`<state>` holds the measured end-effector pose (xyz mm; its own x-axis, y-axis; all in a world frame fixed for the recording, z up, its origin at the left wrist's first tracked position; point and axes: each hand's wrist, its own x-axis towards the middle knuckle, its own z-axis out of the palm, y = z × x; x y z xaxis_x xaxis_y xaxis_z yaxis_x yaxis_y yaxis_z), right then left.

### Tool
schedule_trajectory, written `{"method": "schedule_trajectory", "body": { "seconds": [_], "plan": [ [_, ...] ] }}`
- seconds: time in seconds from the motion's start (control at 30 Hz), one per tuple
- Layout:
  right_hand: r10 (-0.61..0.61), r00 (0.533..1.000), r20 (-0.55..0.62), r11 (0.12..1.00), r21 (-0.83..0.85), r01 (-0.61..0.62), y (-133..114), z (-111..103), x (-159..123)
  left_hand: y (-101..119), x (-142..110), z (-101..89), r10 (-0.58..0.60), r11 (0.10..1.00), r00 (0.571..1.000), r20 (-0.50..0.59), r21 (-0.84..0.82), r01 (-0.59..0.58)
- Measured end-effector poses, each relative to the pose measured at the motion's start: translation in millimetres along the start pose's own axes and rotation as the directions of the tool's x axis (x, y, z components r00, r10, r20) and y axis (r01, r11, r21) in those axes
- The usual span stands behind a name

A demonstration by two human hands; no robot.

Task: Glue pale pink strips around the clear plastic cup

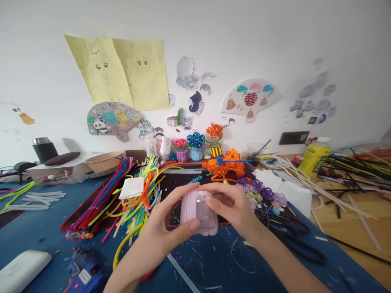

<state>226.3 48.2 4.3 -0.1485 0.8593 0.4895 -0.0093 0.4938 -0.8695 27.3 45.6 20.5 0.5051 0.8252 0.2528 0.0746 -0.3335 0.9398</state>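
A small clear plastic cup [205, 215], partly wrapped in pale pink pipe cleaners, is held between my two hands just above the table. My left hand [165, 224] curls round its left side, with the thumb low on the front and the fingers over the top. From the right, my right hand [233, 203] grips the upper edge, thumb pressed on the clear wall. A fuzzy pink strip runs along the cup's lower edge. Some of my fingertips are hidden behind the cup.
Colourful pipe cleaners [143, 203] lie in a pile at left. A blue glue gun [87, 272] with a red light sits front left, near a white case [24, 270]. Potted pipe-cleaner flowers [196, 146] stand by the wall. Purple flowers [262, 193] and a yellow bottle [314, 156] are at right.
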Motion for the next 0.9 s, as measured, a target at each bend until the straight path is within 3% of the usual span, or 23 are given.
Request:
{"method": "schedule_trajectory", "body": {
  "seconds": [0.37,0.73,0.9],
  "plan": [
    [-0.005,0.997,-0.083,1.0,0.018,0.007,-11,2,-4,-3,1,2.0,-0.006,0.986,0.999,0.038,-0.167,0.012],
    [-0.101,0.995,0.021,0.994,-0.037,0.101,-5,0,-5,8,3,15.0,-0.045,0.978,0.983,-0.178,-0.209,0.007],
    [-0.116,0.993,-0.003,0.993,-0.013,0.115,-4,3,-5,5,4,16.4,-0.044,0.976,0.986,-0.163,-0.216,0.008]
  ]
}}
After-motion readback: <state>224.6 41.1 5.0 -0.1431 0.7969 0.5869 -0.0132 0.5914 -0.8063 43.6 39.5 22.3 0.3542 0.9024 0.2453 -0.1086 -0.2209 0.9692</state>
